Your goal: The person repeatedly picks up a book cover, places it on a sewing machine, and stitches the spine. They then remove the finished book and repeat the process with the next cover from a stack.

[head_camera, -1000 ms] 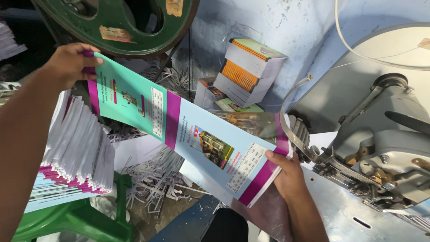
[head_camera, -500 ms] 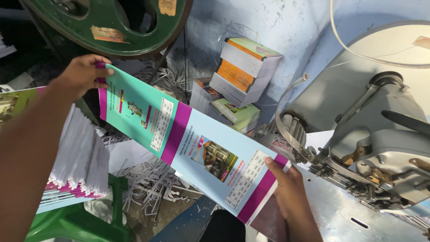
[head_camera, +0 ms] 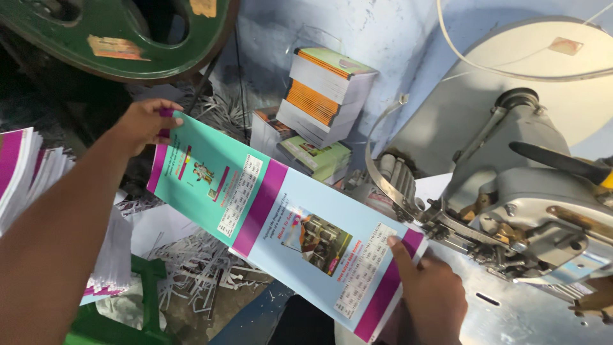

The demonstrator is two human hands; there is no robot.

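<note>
While the left hand point(head_camera: 145, 124) pinches the far end of the long printed sheet point(head_camera: 274, 214), the right hand point(head_camera: 429, 295) grips its near end (thumb on top), just beside the grey stitching machine point(head_camera: 530, 198).

The left hand point(head_camera: 143, 124) and right hand point(head_camera: 431, 294) grip opposite ends of a long teal, blue and magenta printed paper sheet point(head_camera: 281, 220) beside a grey metal stitching machine point(head_camera: 530, 198).

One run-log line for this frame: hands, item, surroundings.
left hand: grips far end of long teal, blue and magenta printed sheet | right hand: grips near end | beside: grey metal stitching machine
</note>
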